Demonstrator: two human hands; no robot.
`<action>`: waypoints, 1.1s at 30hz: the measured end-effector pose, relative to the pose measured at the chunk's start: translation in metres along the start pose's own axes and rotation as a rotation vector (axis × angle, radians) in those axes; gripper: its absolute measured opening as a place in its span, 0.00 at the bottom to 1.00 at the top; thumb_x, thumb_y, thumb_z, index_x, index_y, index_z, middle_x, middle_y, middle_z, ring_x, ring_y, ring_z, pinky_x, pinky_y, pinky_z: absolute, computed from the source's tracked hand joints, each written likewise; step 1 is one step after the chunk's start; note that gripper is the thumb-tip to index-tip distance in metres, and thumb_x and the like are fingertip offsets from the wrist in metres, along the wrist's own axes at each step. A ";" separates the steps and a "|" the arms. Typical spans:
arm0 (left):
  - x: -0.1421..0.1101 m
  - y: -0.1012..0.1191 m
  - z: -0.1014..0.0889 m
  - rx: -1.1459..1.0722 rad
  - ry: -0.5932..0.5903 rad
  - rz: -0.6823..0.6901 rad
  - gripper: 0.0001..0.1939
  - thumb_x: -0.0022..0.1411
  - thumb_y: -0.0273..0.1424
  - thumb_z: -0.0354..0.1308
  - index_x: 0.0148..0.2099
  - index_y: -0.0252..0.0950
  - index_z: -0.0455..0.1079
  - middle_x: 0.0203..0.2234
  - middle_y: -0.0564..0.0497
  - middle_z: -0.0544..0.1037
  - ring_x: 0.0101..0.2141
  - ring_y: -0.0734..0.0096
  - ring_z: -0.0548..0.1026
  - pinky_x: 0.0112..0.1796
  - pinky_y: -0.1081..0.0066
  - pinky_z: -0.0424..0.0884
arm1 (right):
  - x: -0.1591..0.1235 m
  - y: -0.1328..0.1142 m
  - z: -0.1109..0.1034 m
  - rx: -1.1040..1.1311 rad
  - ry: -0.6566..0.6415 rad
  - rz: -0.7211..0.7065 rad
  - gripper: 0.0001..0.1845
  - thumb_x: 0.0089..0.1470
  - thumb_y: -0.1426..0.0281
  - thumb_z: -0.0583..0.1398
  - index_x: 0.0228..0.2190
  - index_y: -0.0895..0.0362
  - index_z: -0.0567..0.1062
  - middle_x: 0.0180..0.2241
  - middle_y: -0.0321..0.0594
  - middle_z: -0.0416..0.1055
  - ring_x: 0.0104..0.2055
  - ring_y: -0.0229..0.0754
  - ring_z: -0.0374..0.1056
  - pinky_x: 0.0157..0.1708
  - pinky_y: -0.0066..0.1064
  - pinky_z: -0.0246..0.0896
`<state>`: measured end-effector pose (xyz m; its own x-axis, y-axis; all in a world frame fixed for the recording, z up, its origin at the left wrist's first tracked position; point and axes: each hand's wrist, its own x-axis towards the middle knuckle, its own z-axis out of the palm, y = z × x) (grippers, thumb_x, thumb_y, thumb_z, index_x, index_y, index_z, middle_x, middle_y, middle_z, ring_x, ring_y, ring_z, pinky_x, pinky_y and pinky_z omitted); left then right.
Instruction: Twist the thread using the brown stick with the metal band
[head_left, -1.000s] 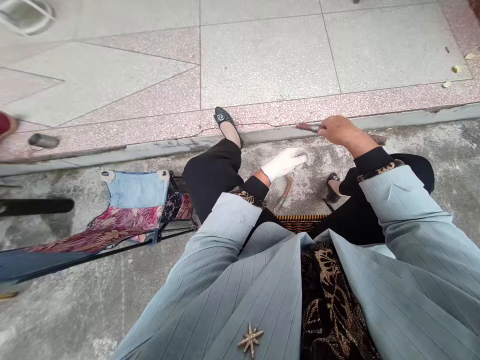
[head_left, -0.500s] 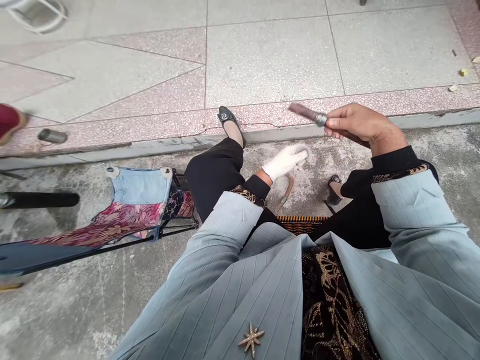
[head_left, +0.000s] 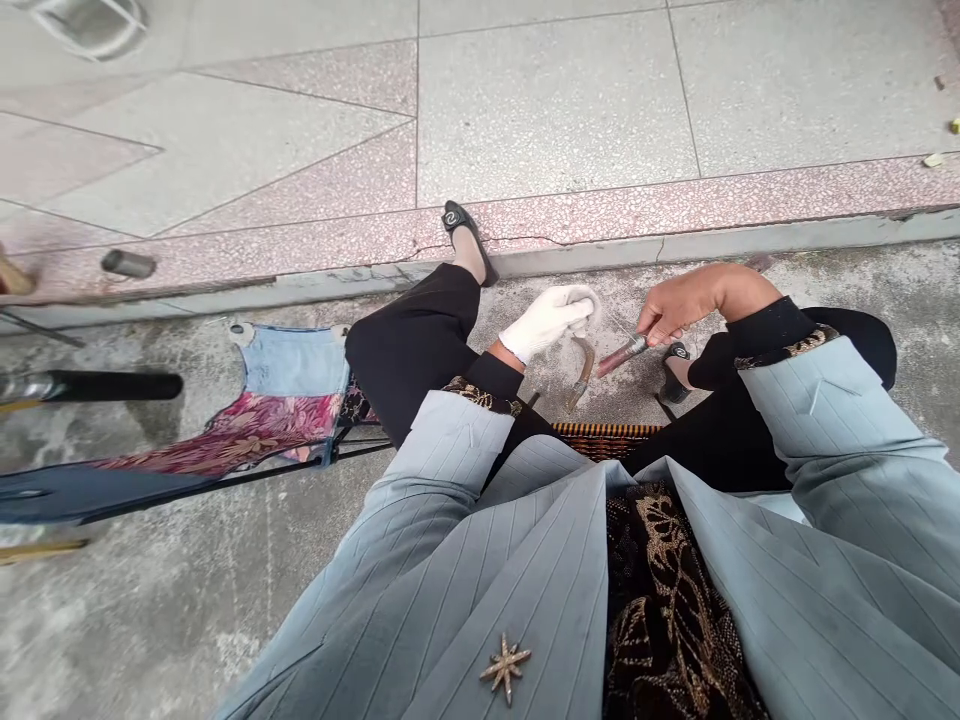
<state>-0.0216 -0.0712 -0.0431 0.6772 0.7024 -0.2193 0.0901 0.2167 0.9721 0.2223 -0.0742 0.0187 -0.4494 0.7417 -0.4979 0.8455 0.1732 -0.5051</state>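
Gripping a short reddish tool (head_left: 619, 357) in a clenched bare right hand (head_left: 679, 308); the tool points down and left from the fist, its end just beside a curved brown strip (head_left: 582, 372); a white-gloved left hand (head_left: 546, 324) sits curled on the concrete floor (head_left: 622, 395) just above that strip, though whether it grasps anything I cannot tell; a black shoe (head_left: 675, 368) stands just right of the tool.
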 end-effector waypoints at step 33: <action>0.012 0.025 -0.020 0.511 -0.014 0.072 0.14 0.65 0.38 0.52 0.37 0.33 0.70 0.25 0.53 0.70 0.25 0.75 0.65 0.30 0.73 0.60 | -0.035 -0.017 -0.032 0.603 0.172 -0.050 0.18 0.53 0.53 0.64 0.28 0.55 0.79 0.27 0.39 0.73 0.28 0.38 0.64 0.32 0.32 0.60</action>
<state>-0.0261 -0.0441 -0.0232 0.7043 0.6933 -0.1526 0.3859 -0.1936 0.9020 0.2324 -0.0824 0.0669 -0.3888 0.8445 -0.3682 0.4909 -0.1483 -0.8585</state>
